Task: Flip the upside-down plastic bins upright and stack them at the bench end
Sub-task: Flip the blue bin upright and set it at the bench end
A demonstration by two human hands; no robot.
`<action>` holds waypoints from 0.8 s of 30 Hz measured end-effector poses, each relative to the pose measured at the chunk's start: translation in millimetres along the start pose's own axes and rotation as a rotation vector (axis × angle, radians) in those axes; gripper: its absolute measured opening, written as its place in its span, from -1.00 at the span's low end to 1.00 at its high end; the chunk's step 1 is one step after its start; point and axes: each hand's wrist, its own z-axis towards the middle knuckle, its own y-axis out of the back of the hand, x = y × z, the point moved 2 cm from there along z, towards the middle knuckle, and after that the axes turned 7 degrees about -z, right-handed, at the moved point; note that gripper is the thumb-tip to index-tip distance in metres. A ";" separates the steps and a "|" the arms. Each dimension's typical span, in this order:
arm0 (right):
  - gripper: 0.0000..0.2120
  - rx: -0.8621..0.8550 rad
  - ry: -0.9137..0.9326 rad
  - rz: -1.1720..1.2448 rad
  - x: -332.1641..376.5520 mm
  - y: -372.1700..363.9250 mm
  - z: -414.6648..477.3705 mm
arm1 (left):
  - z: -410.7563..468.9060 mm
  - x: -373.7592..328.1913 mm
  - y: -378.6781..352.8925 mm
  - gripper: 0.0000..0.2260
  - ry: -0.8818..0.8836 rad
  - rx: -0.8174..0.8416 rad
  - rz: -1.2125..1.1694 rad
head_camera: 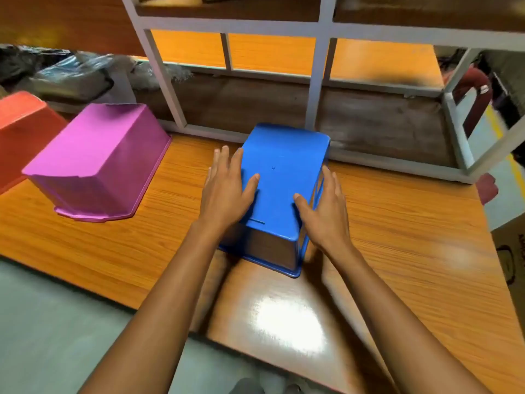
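Observation:
A blue plastic bin sits upside down in the middle of the wooden bench. My left hand lies flat against its left side with the thumb on the bottom face. My right hand presses its right side, thumb on top too. Both hands clasp the bin between them. To the left stands a pink bin, also upside down. A red-orange bin is partly cut off at the far left edge.
A white metal shelf frame stands along the back of the bench. Plastic bags lie at the back left. A cardboard box sits past the bench's right end. The grey floor shows in front.

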 end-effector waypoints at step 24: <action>-0.56 -0.218 -0.094 -0.198 59.0 42.8 -13.8 | -5.7 34.5 -26.0 -0.55 0.345 0.225 -0.774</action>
